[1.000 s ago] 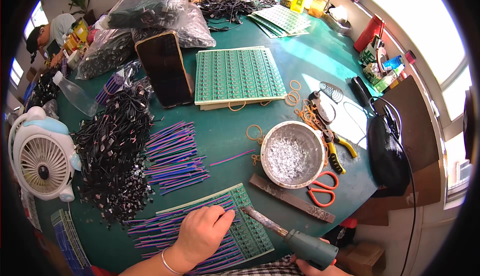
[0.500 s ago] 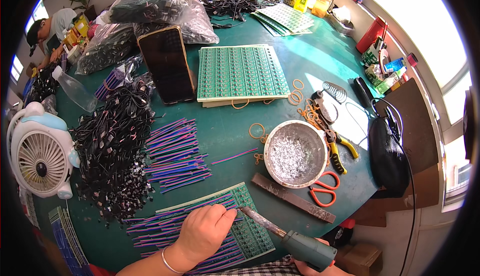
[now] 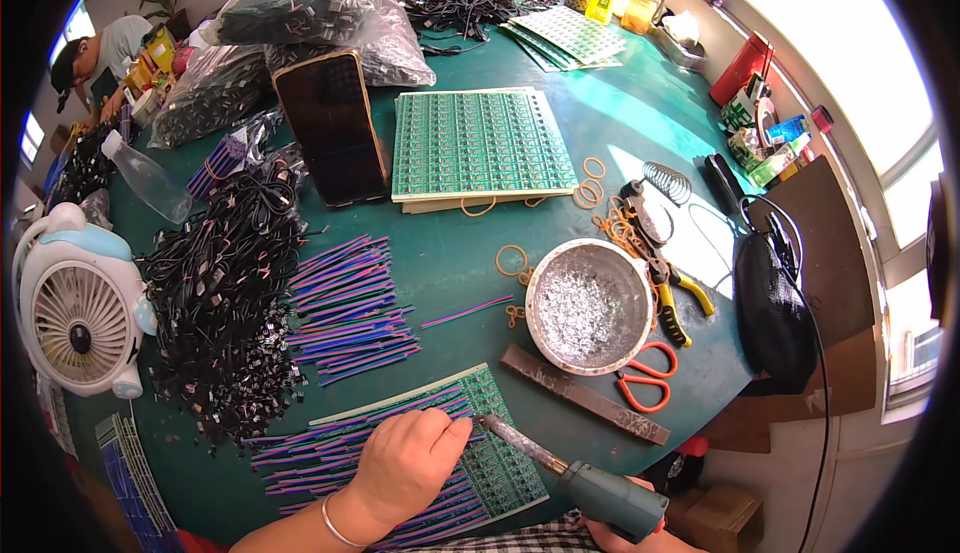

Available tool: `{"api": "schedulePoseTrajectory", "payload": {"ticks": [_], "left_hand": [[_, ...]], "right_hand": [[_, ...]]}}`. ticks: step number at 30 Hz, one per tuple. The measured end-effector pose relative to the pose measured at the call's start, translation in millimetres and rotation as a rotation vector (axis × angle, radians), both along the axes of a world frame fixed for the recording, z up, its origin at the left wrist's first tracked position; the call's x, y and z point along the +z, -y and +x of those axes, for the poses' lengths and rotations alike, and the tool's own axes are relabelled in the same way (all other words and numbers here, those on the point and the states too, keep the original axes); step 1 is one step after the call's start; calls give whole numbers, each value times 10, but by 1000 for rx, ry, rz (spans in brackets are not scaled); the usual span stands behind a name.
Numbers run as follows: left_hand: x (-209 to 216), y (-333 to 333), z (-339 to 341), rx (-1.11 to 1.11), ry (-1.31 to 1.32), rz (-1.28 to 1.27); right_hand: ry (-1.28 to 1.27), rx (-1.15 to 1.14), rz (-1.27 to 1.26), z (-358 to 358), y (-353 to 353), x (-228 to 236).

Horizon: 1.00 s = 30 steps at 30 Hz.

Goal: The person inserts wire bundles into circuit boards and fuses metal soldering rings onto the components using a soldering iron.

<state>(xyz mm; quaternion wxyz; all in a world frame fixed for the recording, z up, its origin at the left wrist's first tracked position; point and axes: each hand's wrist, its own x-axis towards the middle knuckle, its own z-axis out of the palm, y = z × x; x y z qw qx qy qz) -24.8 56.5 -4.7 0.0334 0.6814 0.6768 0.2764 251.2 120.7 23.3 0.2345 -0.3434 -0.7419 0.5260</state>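
Note:
My left hand (image 3: 418, 458) is closed in a pinch over a green circuit board panel (image 3: 505, 433), its fingertips at the end of a thin blue-and-pink wire (image 3: 440, 402). Most of what it grips is covered by the fingers. Many such wires lie in rows across the panel, beneath this hand. At the lower edge my right hand (image 3: 625, 538) is wrapped round the green handle of a soldering iron (image 3: 610, 498). The iron's metal tip points up and left, close beside the left fingertips. Whether it touches the wire or board I cannot tell.
Right of the panel lie a dark metal bar (image 3: 585, 393), a round bowl of silvery bits (image 3: 588, 305), orange-handled scissors (image 3: 650, 378) and yellow-handled pliers (image 3: 682, 303). Loose wires (image 3: 350, 308), black cables (image 3: 225, 293), a fan (image 3: 85, 313), phone (image 3: 330, 128) and stacked boards (image 3: 483, 143) surround them.
The whole view has shifted very slightly. Both hands, the iron and the wires keep almost the same places.

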Motion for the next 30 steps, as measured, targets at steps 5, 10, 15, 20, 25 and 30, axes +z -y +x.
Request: {"api": "schedulePoseTrajectory", "payload": {"ticks": [5, 10, 15, 20, 25, 30], "left_hand": [[-1, 2, 1, 2, -7, -6], [-16, 11, 8, 10, -25, -15], [-7, 6, 1, 6, -21, -16], [-14, 9, 8, 2, -22, -14], [-6, 6, 8, -1, -32, -15], [-10, 5, 4, -1, -33, -8]], "right_hand": [[38, 95, 110, 70, -54, -113], [111, 15, 155, 72, 26, -102], [34, 75, 82, 49, -19, -63], [24, 34, 51, 32, 20, -23], [6, 35, 141, 53, 11, -71], [42, 46, 31, 77, 6, -98]]}}
